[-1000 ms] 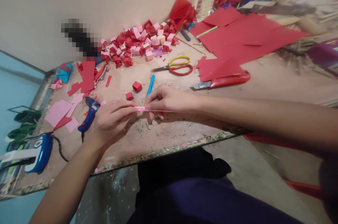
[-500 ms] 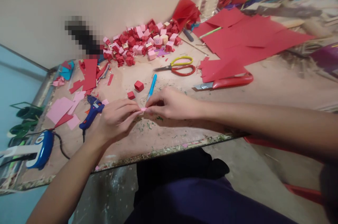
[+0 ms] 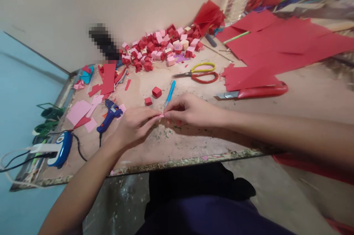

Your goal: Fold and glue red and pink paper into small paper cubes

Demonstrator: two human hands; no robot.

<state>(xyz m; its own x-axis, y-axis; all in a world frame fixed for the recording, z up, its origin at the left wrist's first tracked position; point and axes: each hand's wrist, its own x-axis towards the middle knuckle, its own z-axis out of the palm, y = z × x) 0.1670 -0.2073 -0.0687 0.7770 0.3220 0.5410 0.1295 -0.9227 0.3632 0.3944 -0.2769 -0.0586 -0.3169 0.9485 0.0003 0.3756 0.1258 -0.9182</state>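
Note:
My left hand (image 3: 135,126) and my right hand (image 3: 189,109) meet fingertip to fingertip just above the table, both pinched on a small pink paper strip (image 3: 161,116). Only a short bit of the strip shows between the fingers. Two small red paper cubes (image 3: 156,92) lie just beyond the hands, beside a blue pen (image 3: 170,93). A blue glue gun (image 3: 110,116) rests on the table left of my left hand.
A heap of red and pink paper cubes (image 3: 163,47) lies against the wall. Scissors (image 3: 200,73), a red utility knife (image 3: 256,92) and red paper sheets (image 3: 279,41) are to the right. Pink scraps (image 3: 79,111) and a blue power strip (image 3: 59,149) are left.
The long pink strip seen a second ago is now gathered to a short bit between the fingertips. Both hands have come closer together, and the view has shifted.

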